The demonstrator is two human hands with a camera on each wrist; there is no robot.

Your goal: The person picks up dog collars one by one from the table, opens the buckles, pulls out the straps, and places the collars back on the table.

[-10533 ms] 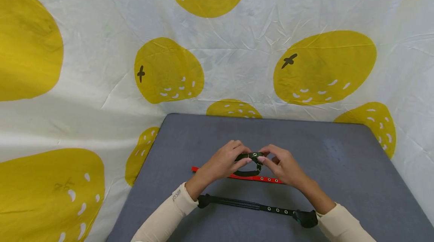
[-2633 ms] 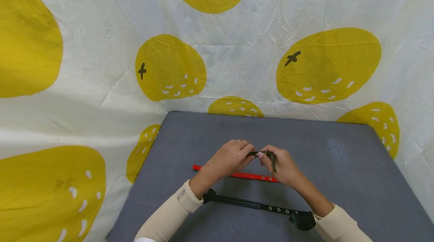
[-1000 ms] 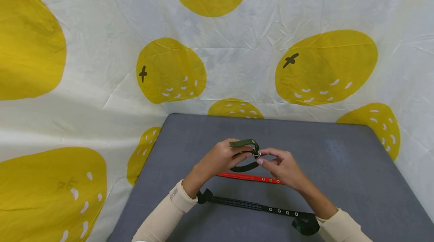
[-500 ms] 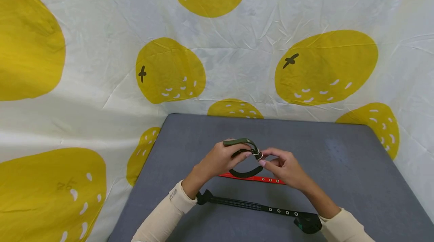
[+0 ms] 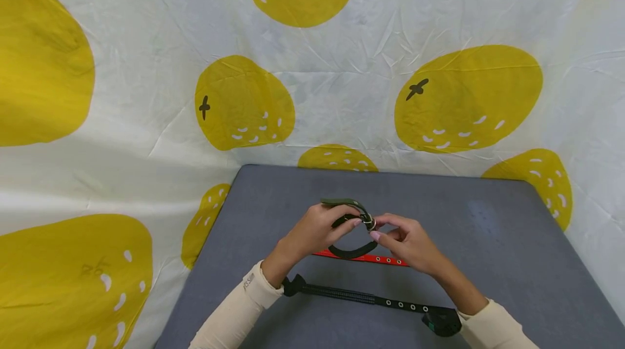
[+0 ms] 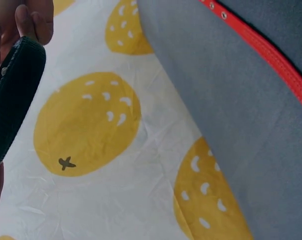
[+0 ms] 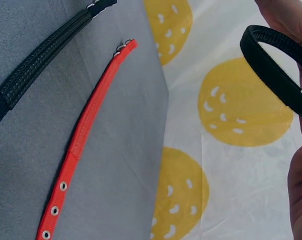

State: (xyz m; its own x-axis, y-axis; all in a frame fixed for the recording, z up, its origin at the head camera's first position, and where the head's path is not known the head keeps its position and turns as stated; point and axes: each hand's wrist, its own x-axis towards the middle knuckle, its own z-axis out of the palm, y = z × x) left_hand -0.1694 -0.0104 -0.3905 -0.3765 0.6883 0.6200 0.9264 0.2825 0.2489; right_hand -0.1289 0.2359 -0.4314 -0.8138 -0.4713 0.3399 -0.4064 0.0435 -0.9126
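Note:
A dark green buckle collar [image 5: 352, 251] is held up above the table, bent into a loop. My left hand [image 5: 317, 229] pinches it between thumb and fingers just left of the metal buckle [image 5: 369, 223]. The collar's loose strap end [image 5: 339, 202] arches over the left fingers. With thumb and forefinger, my right hand [image 5: 407, 240] pinches at the buckle's right side. In the right wrist view the loop [image 7: 275, 72] hangs beside the fingers. The left wrist view shows the collar's broad dark band [image 6: 18, 95], with fingertips at its top.
On the grey table [image 5: 488, 262], a red collar [image 5: 386, 260] with metal eyelets lies behind the wrists. Nearer lies a black collar [image 5: 342, 292], also with eyelets. Dark objects at both wrists overlap its ends. A white cloth [image 5: 342, 105] with yellow fruit prints hangs behind the table.
Earlier the collar was a joined loop, then bunched between the hands. A second ago its free end stood out over the left hand; since then the collar has shifted only slightly in the fingers.

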